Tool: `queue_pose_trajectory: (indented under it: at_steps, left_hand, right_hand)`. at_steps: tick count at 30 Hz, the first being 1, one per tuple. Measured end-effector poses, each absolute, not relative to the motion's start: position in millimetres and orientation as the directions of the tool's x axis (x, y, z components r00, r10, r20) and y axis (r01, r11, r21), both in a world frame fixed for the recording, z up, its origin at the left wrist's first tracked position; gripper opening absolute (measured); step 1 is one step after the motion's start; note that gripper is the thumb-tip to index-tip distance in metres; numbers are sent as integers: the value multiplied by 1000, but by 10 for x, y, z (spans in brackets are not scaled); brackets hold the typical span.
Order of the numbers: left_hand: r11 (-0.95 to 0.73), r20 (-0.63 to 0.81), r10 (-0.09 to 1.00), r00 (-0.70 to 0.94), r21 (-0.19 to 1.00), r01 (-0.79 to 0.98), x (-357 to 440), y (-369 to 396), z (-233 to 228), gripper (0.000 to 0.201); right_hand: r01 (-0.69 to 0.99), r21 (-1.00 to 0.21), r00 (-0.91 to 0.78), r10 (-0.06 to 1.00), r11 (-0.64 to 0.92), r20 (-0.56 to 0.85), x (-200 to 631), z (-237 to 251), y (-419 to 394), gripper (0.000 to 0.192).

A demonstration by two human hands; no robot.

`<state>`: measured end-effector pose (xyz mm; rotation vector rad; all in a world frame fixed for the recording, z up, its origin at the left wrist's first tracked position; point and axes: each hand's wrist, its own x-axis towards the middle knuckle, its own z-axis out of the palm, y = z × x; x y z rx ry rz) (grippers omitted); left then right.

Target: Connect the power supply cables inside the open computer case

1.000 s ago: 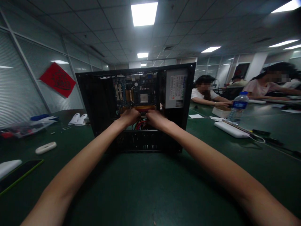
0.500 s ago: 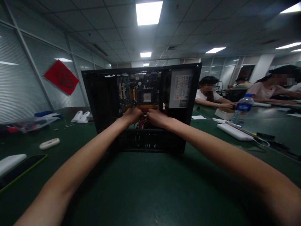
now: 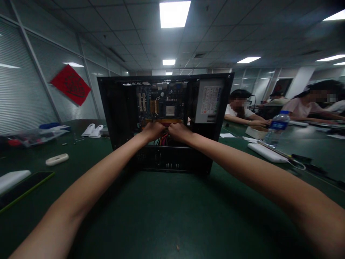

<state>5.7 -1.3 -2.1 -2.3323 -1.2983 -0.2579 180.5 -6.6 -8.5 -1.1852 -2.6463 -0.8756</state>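
Compared with a second ago, your left hand (image 3: 153,130) and right hand (image 3: 180,131) have barely shifted; both stay side by side inside the open computer case (image 3: 118,108), fingers curled at the lower edge of the motherboard (image 3: 161,104), above the red cables (image 3: 163,139), though whether they grip anything I cannot tell. Only the view has drifted slightly. The case stands on a dark green table (image 3: 161,216), a water bottle (image 3: 277,132) to the right, other people seated beyond under ceiling lights.

Big office rm w/ green tables (image 3: 167,216). Glass partition walls w/ blinds (image 3: 24,90) on left, red paper sign (image 3: 70,85) stuck on. Tiled ceiling, lit panel lights (image 3: 174,13).
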Motion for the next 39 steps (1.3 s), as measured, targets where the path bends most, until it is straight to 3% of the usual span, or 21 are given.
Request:
queue_pose_trajectory:
  at_steps: [18, 39]
  left_hand:
    - [-442, 380, 778, 500, -234, 866, 35, -42, -43, 27]
    - [-442, 369, 791, 489, -210, 872, 59, -78, -43, 32]
  right_hand:
    - [686, 499, -713, 625, 530, 317, 1815, -114, -33, 34]
    - [723, 439, -686, 632, 534, 361, 1791, -137, 120, 28]
